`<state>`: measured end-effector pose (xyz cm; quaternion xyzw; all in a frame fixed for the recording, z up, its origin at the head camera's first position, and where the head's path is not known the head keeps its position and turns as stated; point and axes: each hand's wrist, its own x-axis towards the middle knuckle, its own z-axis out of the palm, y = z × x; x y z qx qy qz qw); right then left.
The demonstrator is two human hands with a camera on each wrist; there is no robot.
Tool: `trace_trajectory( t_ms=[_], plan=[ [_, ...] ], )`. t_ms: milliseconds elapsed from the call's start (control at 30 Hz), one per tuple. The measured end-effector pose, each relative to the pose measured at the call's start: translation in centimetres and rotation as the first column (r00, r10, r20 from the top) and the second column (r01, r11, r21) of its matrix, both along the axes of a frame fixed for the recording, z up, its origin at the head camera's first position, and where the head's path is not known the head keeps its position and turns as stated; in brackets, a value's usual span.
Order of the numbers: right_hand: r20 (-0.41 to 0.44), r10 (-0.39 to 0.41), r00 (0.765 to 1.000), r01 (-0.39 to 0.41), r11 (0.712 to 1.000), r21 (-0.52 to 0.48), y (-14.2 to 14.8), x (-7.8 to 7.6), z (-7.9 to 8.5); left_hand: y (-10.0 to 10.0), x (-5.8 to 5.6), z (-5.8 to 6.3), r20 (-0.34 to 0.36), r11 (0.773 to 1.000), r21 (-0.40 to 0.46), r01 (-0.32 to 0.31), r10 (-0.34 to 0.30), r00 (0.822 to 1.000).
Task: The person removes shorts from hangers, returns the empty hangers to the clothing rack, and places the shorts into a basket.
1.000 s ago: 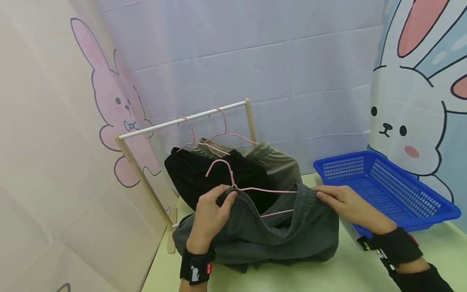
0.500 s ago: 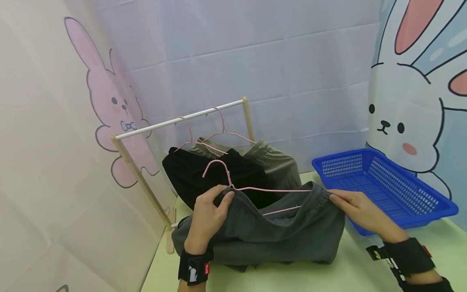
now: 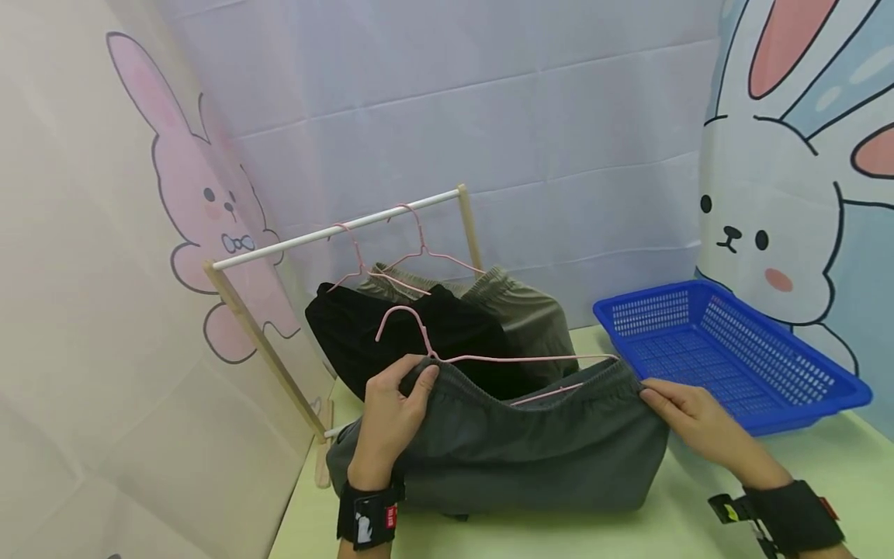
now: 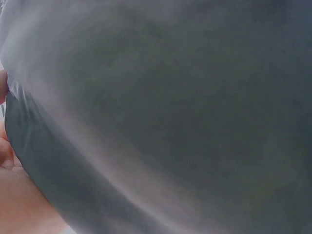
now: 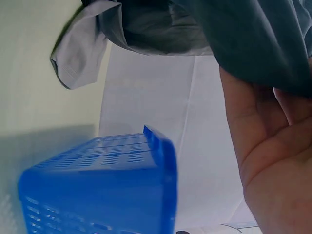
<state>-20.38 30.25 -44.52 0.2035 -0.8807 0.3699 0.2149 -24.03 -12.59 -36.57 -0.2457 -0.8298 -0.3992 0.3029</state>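
Observation:
Dark grey shorts [image 3: 531, 458] with an elastic waistband are spread between both hands, above the table. A pink wire hanger [image 3: 489, 359] sits partly inside the waistband, its hook standing up near the left hand. My left hand [image 3: 391, 419] pinches the waistband's left end, close below the hook; whether it also grips the hanger is hidden. At the other end, my right hand [image 3: 705, 427] pinches the waistband between thumb and fingers. Grey cloth fills most of the left wrist view. In the right wrist view, the fingers go behind the shorts' cloth [image 5: 253, 39].
A small rack [image 3: 335, 231] with a white bar and wooden posts stands behind. Black shorts [image 3: 405, 334] and khaki shorts [image 3: 534, 310] hang there on pink hangers. The blue plastic basket [image 3: 698, 349] is on the pale table [image 3: 803, 473] at the right.
My right hand has moved right and slightly down, stretching the waistband wider and over more of the hanger's right arm. My left hand keeps its hold with little shift.

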Motion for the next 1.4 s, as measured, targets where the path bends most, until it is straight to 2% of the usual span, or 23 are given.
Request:
trace_trajectory(
  t_ms=[233, 400, 500, 700, 1067, 1133, 1200, 1300, 1367, 1400],
  plan=[
    [0.032, 0.035, 0.999, -0.035, 0.999, -0.006, -0.5, 0.4, -0.9, -0.1, 0.0, 0.2, -0.012, 0.999, 0.039, -0.012, 0.013, 1.000],
    [0.086, -0.001, 0.996, 0.001, 1.000, 0.007, -0.8, 0.6, -1.6, 0.0, 0.1, 0.2, -0.012, 0.999, 0.040, -0.001, 0.002, 1.000],
    [0.110, 0.005, 0.994, -0.005, 1.000, 0.000, -0.9, 0.8, -1.9, 0.0, 0.1, 0.0, -0.005, 0.999, 0.040, -0.002, 0.002, 1.000],
    [0.114, 0.035, 0.993, -0.034, 0.999, -0.012, -0.9, 1.0, -2.2, 0.1, 0.2, 0.0, -0.001, 0.999, 0.037, 0.010, -0.010, 1.000],
    [0.129, -0.014, 0.992, 0.013, 1.000, 0.008, -0.6, 1.3, -2.9, 0.6, 0.5, 0.1, 0.016, 0.999, 0.022, 0.032, -0.032, 0.999],
    [0.146, 0.008, 0.989, -0.006, 1.000, -0.016, -0.6, 1.3, -3.0, 0.7, 0.4, 0.1, 0.018, 0.999, 0.024, 0.031, -0.032, 0.999],
    [0.178, 0.068, 0.982, -0.058, 0.996, -0.062, -0.5, 1.2, -3.0, 0.8, 0.3, 0.1, 0.020, 0.999, 0.026, 0.031, -0.032, 0.999],
    [0.233, 0.196, 0.952, -0.163, 0.975, -0.154, -0.1, 1.0, -2.8, 0.8, -0.1, -0.2, 0.031, 0.999, 0.025, 0.030, -0.031, 0.999],
    [0.250, 0.238, 0.939, -0.196, 0.964, -0.180, 0.2, 0.7, -2.5, 0.9, -0.4, -0.4, 0.043, 0.999, 0.023, 0.031, -0.032, 0.999],
    [0.241, 0.240, 0.940, -0.198, 0.963, -0.185, 0.3, 0.7, -2.2, 1.0, -0.5, -0.4, 0.046, 0.999, 0.020, 0.032, -0.033, 0.998]
  ],
)
